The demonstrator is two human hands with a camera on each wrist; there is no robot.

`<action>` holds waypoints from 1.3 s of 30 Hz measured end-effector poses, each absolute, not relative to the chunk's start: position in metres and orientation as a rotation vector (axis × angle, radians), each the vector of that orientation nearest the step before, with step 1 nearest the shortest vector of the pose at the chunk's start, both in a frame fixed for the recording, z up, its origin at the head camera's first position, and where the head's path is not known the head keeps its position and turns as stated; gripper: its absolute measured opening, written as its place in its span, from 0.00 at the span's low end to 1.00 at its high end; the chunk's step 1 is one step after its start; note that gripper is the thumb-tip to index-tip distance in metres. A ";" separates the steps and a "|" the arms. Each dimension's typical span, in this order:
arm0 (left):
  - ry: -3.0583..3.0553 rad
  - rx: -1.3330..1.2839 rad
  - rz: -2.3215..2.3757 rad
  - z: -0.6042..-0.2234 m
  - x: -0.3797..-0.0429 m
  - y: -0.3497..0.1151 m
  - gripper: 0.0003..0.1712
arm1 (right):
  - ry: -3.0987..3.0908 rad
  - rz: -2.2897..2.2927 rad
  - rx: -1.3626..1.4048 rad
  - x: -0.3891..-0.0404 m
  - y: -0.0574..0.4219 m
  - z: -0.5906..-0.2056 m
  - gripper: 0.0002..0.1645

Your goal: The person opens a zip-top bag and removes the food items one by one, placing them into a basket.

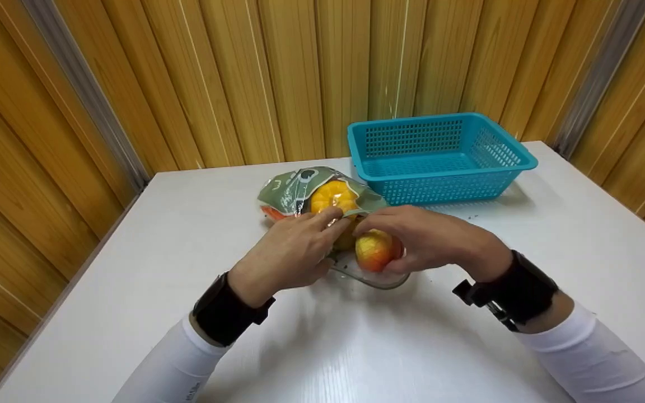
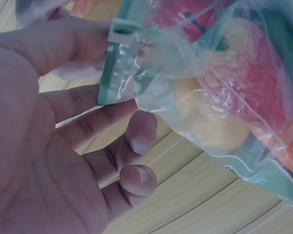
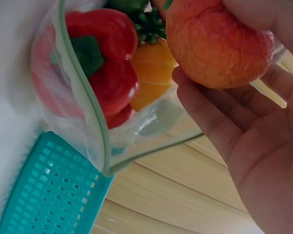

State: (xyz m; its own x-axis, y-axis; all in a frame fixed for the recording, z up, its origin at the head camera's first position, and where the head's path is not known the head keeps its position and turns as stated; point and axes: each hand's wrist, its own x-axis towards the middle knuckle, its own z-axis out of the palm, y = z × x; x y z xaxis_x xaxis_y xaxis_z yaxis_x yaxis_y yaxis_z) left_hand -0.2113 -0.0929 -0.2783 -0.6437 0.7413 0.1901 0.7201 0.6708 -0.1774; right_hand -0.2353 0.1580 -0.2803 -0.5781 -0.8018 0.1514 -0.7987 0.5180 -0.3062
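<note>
A clear zip bag (image 1: 282,193) with a green print lies on the table, its mouth toward me. My left hand (image 1: 291,252) pinches the zip edge (image 2: 110,70) between thumb and forefinger, while its other fingers curl loosely below. In my right hand (image 1: 434,235) is a wrinkled red-and-yellow peach (image 1: 374,250), held by thumb and fingers right at the open mouth. Inside the bag show a red bell pepper (image 3: 105,58) with a green stem, a small yellow pumpkin (image 1: 332,196) and dark green produce (image 3: 149,27). The left wrist view shows further fruit blurred through the plastic.
A turquoise perforated basket (image 1: 440,187) stands behind the bag to the right, close to its far end. Under everything is a white table (image 1: 188,268). A yellow wood-panel wall (image 1: 277,78) rises behind the table.
</note>
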 end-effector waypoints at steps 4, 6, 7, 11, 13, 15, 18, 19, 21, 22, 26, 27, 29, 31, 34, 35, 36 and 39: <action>-2.638 -1.175 0.132 -0.279 -0.212 -0.093 0.40 | 2.720 -0.598 -1.426 -0.234 0.166 -0.273 0.33; -2.646 -1.175 0.134 -0.278 -0.212 -0.093 0.41 | 2.702 -0.648 -1.447 -0.234 0.170 -0.270 0.33; -2.651 -1.172 0.132 -0.278 -0.212 -0.093 0.42 | 2.694 -0.674 -1.453 -0.234 0.172 -0.269 0.33; -2.671 -1.169 0.122 -0.278 -0.212 -0.093 0.43 | 2.677 -0.768 -1.463 -0.235 0.179 -0.265 0.33; -2.670 -1.168 0.120 -0.278 -0.212 -0.094 0.43 | 2.693 -0.810 -1.463 -0.237 0.182 -0.263 0.33; -2.667 -1.170 0.123 -0.279 -0.212 -0.094 0.43 | 2.741 -0.837 -1.452 -0.239 0.185 -0.263 0.32; -2.662 -1.169 0.128 -0.279 -0.212 -0.094 0.44 | 2.876 -0.863 -1.412 -0.244 0.189 -0.263 0.31; -2.662 -1.168 0.129 -0.279 -0.212 -0.094 0.44 | 2.937 -0.871 -1.389 -0.247 0.191 -0.263 0.31; -2.663 -1.167 0.131 -0.279 -0.213 -0.093 0.44 | 3.055 -0.898 -1.331 -0.253 0.195 -0.265 0.32; -2.667 -1.164 0.133 -0.279 -0.212 -0.093 0.44 | 3.111 -0.916 -1.293 -0.256 0.198 -0.266 0.33; -2.674 -1.159 0.142 -0.279 -0.212 -0.093 0.43 | 3.276 -0.997 -1.081 -0.272 0.213 -0.272 0.33; -2.673 -1.158 0.146 -0.279 -0.212 -0.093 0.43 | 3.299 -1.021 -1.017 -0.276 0.217 -0.273 0.34; -2.671 -1.157 0.151 -0.279 -0.213 -0.093 0.43 | 3.331 -1.059 -0.879 -0.283 0.225 -0.276 0.35; -2.669 -1.159 0.153 -0.279 -0.213 -0.093 0.43 | 3.342 -1.097 -0.750 -0.289 0.233 -0.279 0.36; -2.667 -1.159 0.151 -0.279 -0.213 -0.093 0.42 | 3.328 -1.148 -0.588 -0.296 0.240 -0.282 0.39; -2.667 -1.160 0.149 -0.279 -0.213 -0.093 0.42 | 3.322 -1.159 -0.552 -0.298 0.242 -0.282 0.40; -2.670 -1.160 0.145 -0.279 -0.213 -0.093 0.42 | 3.317 -1.168 -0.521 -0.299 0.244 -0.283 0.41; -2.675 -1.158 0.133 -0.279 -0.212 -0.093 0.42 | 3.319 -1.176 -0.448 -0.302 0.248 -0.286 0.42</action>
State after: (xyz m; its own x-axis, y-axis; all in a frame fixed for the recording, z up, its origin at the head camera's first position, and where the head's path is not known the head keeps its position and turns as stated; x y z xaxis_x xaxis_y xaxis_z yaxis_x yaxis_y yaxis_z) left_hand -0.2123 -0.0934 -0.2791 -0.6640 0.7288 0.1670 0.7086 0.6847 -0.1705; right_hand -0.3024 0.2481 -0.2861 -0.8876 -0.0948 0.4508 -0.3575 0.7590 -0.5441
